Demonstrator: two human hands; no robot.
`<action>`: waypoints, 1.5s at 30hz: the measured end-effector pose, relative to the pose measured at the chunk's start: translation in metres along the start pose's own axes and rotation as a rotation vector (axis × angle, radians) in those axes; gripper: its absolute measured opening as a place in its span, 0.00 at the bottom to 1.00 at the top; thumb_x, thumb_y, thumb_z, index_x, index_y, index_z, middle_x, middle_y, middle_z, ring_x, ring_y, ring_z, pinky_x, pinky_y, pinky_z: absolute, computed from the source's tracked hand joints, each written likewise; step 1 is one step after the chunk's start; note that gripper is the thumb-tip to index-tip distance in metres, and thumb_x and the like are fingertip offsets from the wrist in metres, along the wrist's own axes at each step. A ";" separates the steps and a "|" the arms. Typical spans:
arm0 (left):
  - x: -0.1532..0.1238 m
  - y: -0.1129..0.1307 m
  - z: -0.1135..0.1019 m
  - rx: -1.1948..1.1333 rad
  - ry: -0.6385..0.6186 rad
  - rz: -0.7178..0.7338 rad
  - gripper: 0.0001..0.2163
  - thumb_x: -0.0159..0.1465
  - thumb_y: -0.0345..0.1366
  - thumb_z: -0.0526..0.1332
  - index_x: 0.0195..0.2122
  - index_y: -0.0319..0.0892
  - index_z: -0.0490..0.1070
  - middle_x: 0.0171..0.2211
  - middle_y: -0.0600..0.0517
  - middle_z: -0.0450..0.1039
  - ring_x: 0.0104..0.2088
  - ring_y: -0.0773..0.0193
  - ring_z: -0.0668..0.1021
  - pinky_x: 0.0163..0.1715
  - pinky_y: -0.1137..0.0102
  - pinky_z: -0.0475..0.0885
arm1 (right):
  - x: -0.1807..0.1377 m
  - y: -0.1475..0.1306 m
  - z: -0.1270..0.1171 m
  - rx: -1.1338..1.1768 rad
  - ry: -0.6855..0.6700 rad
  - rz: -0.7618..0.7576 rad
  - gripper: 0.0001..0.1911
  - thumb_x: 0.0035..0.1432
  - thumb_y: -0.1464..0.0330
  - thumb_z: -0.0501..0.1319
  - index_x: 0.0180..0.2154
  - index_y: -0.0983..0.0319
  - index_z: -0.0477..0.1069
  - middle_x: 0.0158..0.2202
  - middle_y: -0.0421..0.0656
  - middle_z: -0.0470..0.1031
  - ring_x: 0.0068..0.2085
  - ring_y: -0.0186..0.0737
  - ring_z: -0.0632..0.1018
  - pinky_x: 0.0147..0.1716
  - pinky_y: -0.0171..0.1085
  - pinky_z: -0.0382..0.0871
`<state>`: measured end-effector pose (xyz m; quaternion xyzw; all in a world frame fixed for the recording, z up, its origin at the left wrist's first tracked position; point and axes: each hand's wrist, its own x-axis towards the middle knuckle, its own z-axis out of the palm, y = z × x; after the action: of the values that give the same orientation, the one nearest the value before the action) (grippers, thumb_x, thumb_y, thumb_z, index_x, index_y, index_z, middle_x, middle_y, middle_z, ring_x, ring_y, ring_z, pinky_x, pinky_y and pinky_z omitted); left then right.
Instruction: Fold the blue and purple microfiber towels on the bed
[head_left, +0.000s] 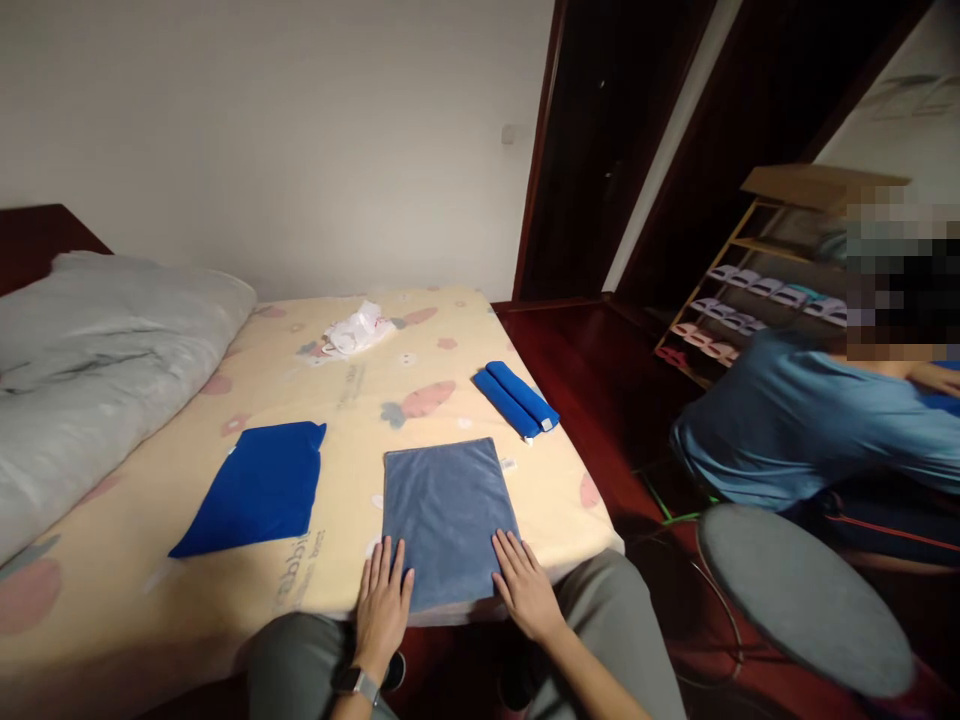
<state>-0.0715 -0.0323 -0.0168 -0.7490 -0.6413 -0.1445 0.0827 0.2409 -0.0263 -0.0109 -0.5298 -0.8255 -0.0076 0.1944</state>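
Note:
A grey-blue cloth (448, 515) lies flat on the bed's near edge, with a small white tag on its right side. My left hand (385, 592) rests at its lower left edge, fingers stretched out and pointing away from me. On the lower right edge lies my right hand (525, 588), also with straight fingers. Neither hand grips anything. Left of the grey-blue cloth is a bright blue cloth (259, 488), spread out with uneven edges. Two rolled blue cloths (516, 400) lie side by side near the bed's right edge.
The bed (442, 340) has a cream sheet with carrot prints. A crumpled white plastic bag (358, 330) and a grey quilt (97, 370) lie on it. At right are a round grey stool (802, 600), a person in a blue shirt (825, 420) and a slipper rack (739, 265).

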 end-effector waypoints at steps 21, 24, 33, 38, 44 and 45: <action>0.036 -0.024 -0.031 -0.035 0.031 -0.112 0.16 0.70 0.40 0.49 0.45 0.42 0.76 0.48 0.43 0.76 0.49 0.52 0.77 0.52 0.60 0.71 | 0.034 0.037 -0.027 0.060 0.109 0.309 0.17 0.68 0.68 0.50 0.51 0.60 0.73 0.49 0.50 0.76 0.48 0.50 0.74 0.50 0.46 0.68; 0.107 -0.038 -0.031 -0.051 -0.003 -0.130 0.15 0.69 0.37 0.50 0.48 0.42 0.74 0.48 0.42 0.76 0.51 0.52 0.75 0.53 0.61 0.69 | 0.103 0.059 -0.029 0.141 0.050 0.323 0.18 0.68 0.69 0.48 0.52 0.62 0.73 0.51 0.51 0.74 0.49 0.48 0.74 0.52 0.43 0.67; 0.259 -0.074 0.005 -0.140 -0.289 -0.034 0.13 0.63 0.31 0.59 0.48 0.42 0.75 0.48 0.44 0.77 0.50 0.55 0.76 0.52 0.65 0.67 | 0.250 0.126 0.010 0.274 -0.284 0.296 0.21 0.56 0.73 0.62 0.53 0.63 0.73 0.51 0.51 0.75 0.48 0.45 0.77 0.50 0.36 0.67; 0.265 -0.089 0.015 -0.178 -0.318 0.064 0.08 0.65 0.33 0.58 0.37 0.45 0.78 0.39 0.48 0.79 0.43 0.59 0.77 0.47 0.68 0.66 | 0.247 0.137 0.020 0.299 -0.279 0.249 0.12 0.59 0.73 0.60 0.44 0.62 0.77 0.43 0.48 0.77 0.44 0.42 0.77 0.45 0.34 0.67; 0.248 -0.091 0.010 -0.175 -0.277 0.127 0.12 0.69 0.33 0.52 0.39 0.45 0.77 0.39 0.45 0.76 0.44 0.57 0.75 0.48 0.65 0.64 | 0.223 0.137 0.017 0.358 -0.110 0.264 0.14 0.65 0.68 0.55 0.45 0.63 0.78 0.42 0.49 0.78 0.42 0.42 0.78 0.45 0.35 0.68; 0.247 -0.090 0.008 -0.177 -0.271 0.137 0.12 0.69 0.32 0.52 0.39 0.45 0.77 0.39 0.45 0.76 0.44 0.56 0.74 0.48 0.65 0.64 | 0.221 0.136 0.016 0.383 -0.091 0.257 0.15 0.65 0.68 0.55 0.45 0.62 0.78 0.42 0.49 0.79 0.43 0.43 0.78 0.46 0.36 0.69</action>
<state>-0.1261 0.2165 0.0496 -0.8081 -0.5786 -0.0920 -0.0612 0.2751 0.2298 0.0207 -0.5839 -0.7455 0.1977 0.2534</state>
